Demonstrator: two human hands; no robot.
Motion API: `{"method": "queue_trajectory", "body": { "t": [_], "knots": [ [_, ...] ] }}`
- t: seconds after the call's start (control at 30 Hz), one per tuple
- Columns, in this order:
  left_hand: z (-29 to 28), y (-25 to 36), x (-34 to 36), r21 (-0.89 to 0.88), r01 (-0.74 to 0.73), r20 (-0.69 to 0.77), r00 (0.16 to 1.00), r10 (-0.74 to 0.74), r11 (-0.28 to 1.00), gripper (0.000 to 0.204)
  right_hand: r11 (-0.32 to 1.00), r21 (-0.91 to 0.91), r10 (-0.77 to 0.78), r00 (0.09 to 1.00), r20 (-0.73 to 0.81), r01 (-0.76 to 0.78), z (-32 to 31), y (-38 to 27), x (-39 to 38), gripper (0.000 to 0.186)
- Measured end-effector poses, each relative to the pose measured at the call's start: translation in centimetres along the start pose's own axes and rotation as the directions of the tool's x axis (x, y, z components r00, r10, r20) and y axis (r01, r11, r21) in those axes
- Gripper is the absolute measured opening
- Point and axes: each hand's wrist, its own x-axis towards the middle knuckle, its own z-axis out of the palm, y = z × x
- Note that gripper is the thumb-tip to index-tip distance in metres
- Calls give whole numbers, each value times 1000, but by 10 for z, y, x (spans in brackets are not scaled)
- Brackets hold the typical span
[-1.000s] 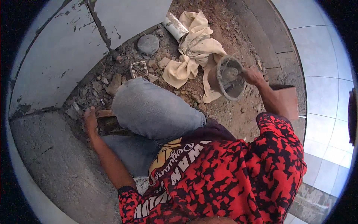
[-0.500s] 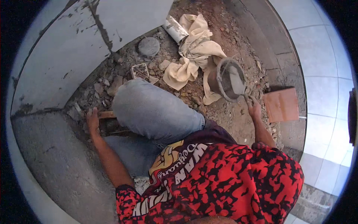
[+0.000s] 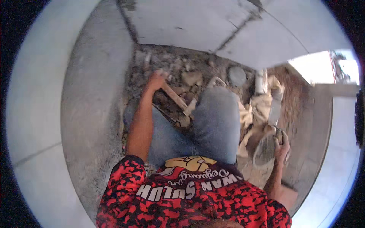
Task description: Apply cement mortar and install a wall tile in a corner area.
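My right hand (image 3: 282, 146) is closed around the handle of a trowel (image 3: 275, 109). Its grey blade points away from me, over the cloth. Just left of that hand is a mortar-stained bucket (image 3: 255, 141), whose inside is smeared by motion. My left hand (image 3: 157, 79) is low over the rubble, at the far end of a brown wooden piece (image 3: 174, 95) that slants toward my knee. Blur hides the left fingers, so whether they grip the wood does not show. A pale block-like bit (image 3: 190, 107) touches the wood's near end.
A crumpled beige cloth (image 3: 260, 108) and a white pipe (image 3: 261, 81) lie beyond the bucket. Near them are a round grey disc (image 3: 237, 76) and a stone (image 3: 192, 78). Pale panelled walls (image 3: 178, 30) close off the far side; a grey ledge (image 3: 91, 95) runs along the left.
The view has swung to the left. My right hand has lifted the trowel from inside the bucket. My left hand remains beside the wooden piece.
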Motion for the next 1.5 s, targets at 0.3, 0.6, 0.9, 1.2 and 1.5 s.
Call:
{"method": "queue_trajectory", "body": {
  "t": [0.3,0.6,0.9,1.2,1.5],
  "knots": [
    [-30,38,-81,-119,76,-170,981,-95,990,52,819,228,-567,801,190,526,181,-193,148,42],
    [-24,45,-161,-109,-52,-460,888,-4,993,27,462,548,-834,552,2,697,318,-372,169,46],
    [-38,54,-184,-81,28,-531,845,-67,996,31,364,815,-800,600,25,451,329,-426,185,37],
    [-40,54,-177,-124,-23,-486,873,-41,992,34,375,854,-749,661,49,362,333,-428,188,40],
    [-36,38,-173,-120,-93,-547,837,13,988,32,548,634,-780,608,150,546,239,-403,209,39]
  ]
}}
